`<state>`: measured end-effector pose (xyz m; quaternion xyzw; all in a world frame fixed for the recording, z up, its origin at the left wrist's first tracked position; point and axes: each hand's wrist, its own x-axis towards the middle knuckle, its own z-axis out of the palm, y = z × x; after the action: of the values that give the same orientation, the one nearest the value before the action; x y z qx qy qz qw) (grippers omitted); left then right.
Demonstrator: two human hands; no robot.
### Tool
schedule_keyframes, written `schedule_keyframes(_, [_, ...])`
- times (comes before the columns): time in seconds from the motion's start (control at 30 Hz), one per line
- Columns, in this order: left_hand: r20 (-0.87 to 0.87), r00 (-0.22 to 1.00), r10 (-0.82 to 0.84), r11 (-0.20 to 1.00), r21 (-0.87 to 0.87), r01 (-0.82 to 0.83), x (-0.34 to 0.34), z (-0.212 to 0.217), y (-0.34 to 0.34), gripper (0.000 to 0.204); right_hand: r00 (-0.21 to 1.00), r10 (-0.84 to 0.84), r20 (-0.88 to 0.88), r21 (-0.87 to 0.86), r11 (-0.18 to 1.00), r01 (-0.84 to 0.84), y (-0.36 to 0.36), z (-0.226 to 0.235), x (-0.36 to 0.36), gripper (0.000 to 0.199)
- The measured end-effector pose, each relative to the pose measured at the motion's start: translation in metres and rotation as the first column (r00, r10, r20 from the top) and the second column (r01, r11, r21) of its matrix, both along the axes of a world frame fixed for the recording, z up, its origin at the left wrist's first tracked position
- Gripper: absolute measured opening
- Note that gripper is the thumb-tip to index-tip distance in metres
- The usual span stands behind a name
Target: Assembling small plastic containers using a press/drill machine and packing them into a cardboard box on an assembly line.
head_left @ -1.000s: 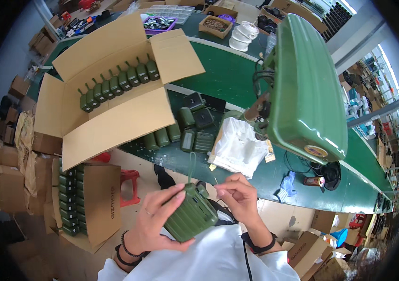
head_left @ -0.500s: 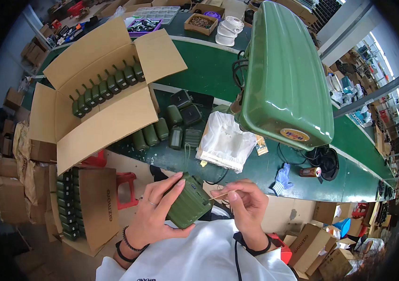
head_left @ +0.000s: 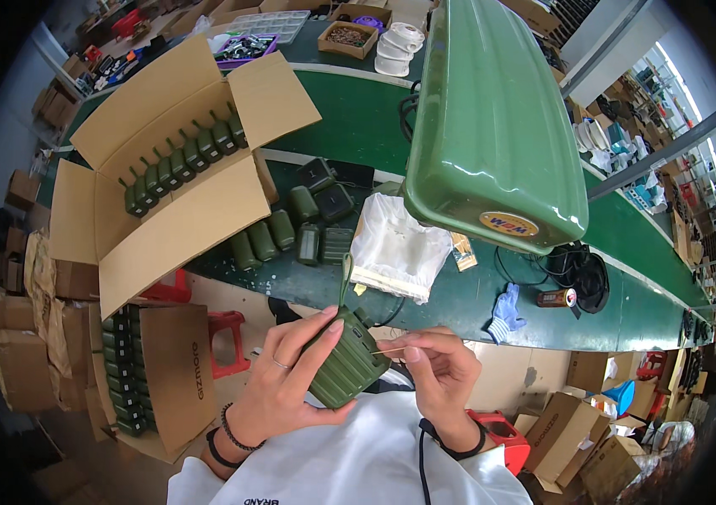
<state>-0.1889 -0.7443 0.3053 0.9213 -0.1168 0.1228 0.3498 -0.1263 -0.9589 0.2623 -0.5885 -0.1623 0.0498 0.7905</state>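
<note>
In the head view my left hand (head_left: 291, 366) grips a green ribbed plastic device (head_left: 343, 368) by its sides, tilted in front of my white shirt. A green strap loop (head_left: 344, 282) rises from its top, and a small port shows on its side face. Between the thumb and fingers of my right hand (head_left: 442, 370) is a thin pale stick (head_left: 388, 351). The stick's end meets the device's side face below the port; whether it goes into an opening I cannot tell.
An open cardboard box (head_left: 173, 252) holds a row of strapped green devices. More green devices (head_left: 262, 241) lie beside a white-lined tray (head_left: 400, 252). A large green machine housing (head_left: 501, 126) overhangs the bench. A blue glove (head_left: 506, 315) and a can (head_left: 556, 298) lie right.
The device has turned slightly and its strap loop stands more upright. The stick remains at its side face. The bench scene has shifted slightly up and left in view.
</note>
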Motion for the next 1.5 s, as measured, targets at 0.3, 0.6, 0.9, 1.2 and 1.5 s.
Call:
schedule_keyframes(0.3, [0.000, 1.000, 0.003, 0.999, 0.043, -0.003, -0.002, 0.000, -0.003, 0.090, 0.962, 0.000, 0.274, -0.408, 0.906, 0.116, -0.007, 0.008, -0.003, 0.014])
schedule_keyframes(0.6, [0.010, 1.000, -0.013, 0.988, 0.151, 0.011, 0.000, -0.004, -0.003, 0.084, 0.809, 0.169, 0.562, -0.641, 0.707, 0.298, 0.005, 0.018, 0.009, 0.025])
schedule_keyframes(0.9, [-0.011, 0.969, 0.246, 0.950, 0.199, -0.239, -0.022, 0.000, 0.062, 0.084, 0.907, 0.028, 0.421, -0.423, 0.890, 0.169, 0.036, 0.004, 0.016, 0.015])
schedule_keyframes(1.2, [-0.125, 0.814, 0.567, 0.814, -0.068, -0.577, 0.007, 0.033, 0.285, 0.079, 0.917, 0.379, -0.126, -0.884, 0.377, -0.277, 0.141, -0.238, 0.041, 0.015])
schedule_keyframes(1.5, [-0.270, 0.737, 0.620, 0.763, 0.428, -0.485, 0.058, -0.136, 0.559, 0.069, 0.949, 0.212, -0.234, -0.925, 0.252, -0.284, 0.193, -0.300, 0.045, 0.017])
